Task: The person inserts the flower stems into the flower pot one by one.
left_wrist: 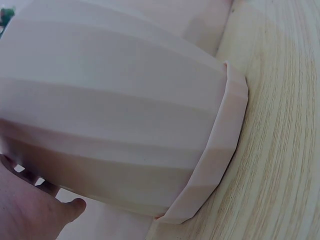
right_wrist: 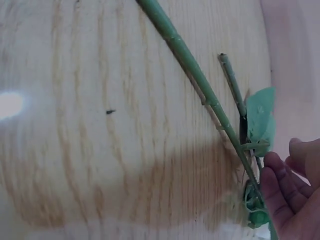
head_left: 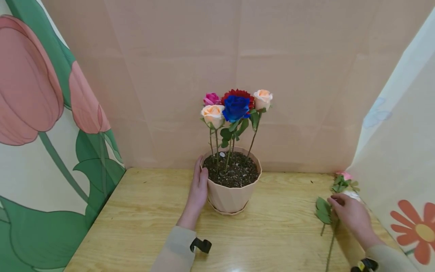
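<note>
A pale pink flowerpot [head_left: 231, 198], filled with dark soil, stands upright on its saucer. My left hand [head_left: 198, 185] rests against the pot's left side, fingers along the wall; in the left wrist view the thumb [left_wrist: 72, 209] shows beside the pot [left_wrist: 110, 100]. At the table's right edge, my right hand [head_left: 351, 215] pinches at a long green flower stem [right_wrist: 192, 67] near its leaves. A second, shorter stem [right_wrist: 231, 80] with a green leaf [right_wrist: 261, 112] lies beside it. White petals [head_left: 352, 195] peek out behind the right hand, mostly hidden.
In the pot stand a blue rose [head_left: 236, 107], a dark red flower [head_left: 239, 92], a magenta rose [head_left: 212, 99] and two peach roses [head_left: 213, 114]. A pink flower [head_left: 344, 175] lies at the table's back right. Cloth walls border the wooden table [head_left: 142, 219].
</note>
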Demonstrator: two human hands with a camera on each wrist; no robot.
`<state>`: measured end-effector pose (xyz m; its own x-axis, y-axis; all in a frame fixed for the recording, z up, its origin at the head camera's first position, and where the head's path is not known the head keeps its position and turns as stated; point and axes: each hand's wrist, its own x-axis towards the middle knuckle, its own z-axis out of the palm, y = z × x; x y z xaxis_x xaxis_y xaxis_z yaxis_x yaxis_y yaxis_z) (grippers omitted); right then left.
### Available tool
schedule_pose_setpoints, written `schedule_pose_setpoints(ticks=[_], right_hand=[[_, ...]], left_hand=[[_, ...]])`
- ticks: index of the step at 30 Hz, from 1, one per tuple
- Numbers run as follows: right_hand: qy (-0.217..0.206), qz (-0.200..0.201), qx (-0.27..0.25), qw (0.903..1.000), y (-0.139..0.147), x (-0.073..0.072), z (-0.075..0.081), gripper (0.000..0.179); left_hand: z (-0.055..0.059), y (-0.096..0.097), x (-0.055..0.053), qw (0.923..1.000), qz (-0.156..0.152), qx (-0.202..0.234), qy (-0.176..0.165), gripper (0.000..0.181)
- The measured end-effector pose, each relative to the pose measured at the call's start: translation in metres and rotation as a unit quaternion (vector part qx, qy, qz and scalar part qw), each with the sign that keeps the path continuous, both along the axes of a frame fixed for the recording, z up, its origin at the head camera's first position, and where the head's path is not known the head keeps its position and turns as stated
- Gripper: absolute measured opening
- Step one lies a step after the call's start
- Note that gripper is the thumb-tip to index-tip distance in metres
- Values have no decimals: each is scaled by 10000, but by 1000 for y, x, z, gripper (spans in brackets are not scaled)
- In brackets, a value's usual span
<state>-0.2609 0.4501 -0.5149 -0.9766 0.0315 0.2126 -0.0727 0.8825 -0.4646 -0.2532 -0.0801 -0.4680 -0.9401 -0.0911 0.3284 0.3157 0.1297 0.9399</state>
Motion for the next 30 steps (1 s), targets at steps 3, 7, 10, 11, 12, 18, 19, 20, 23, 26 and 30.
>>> schedule_pose_setpoints(ticks=[3, 7, 10, 11, 12, 18, 19, 20, 23, 26, 30], right_hand=[[-94, 49, 70, 9999, 0, -2, -3, 33], [-166, 73, 175, 9997, -1, -5, -6, 34], [-253, 58, 157, 9995, -1, -7, -6, 35], [-252, 44, 157, 9996, -1, -8, -6, 34], [-242, 29, 150, 9996, -1, -8, -6, 34], [7, -99, 320, 9994, 6, -7, -7, 27], [24, -100, 365, 9993, 7, -6, -8, 26], [31, -105, 410, 9991, 8, -5, -9, 26], [-84, -81, 481, 9988, 10, -5, -8, 28], [-235, -37, 518, 9984, 9, -6, -7, 30], [-380, 40, 530, 9979, 5, -9, -5, 28]], left_hand=[[0, 0, 0, 10000, -14, -10, -45, 58], [0, 0, 0, 10000, -16, -4, -93, 59], [0, 0, 0, 9999, -8, -7, -111, 59], [0, 0, 1, 9999, -7, -4, -102, 59], [0, 0, 1, 10000, -7, -3, -97, 59], [0, 0, 0, 10000, -5, -10, -79, 58], [0, 0, 0, 10000, -7, -6, -92, 58], [0, 0, 0, 10000, -12, 6, -69, 58], [0, 0, -1, 10000, -25, 35, -38, 58], [-1, 0, -1, 10000, -10, 24, -38, 58], [-1, 0, 0, 9999, 16, -16, -100, 58]])
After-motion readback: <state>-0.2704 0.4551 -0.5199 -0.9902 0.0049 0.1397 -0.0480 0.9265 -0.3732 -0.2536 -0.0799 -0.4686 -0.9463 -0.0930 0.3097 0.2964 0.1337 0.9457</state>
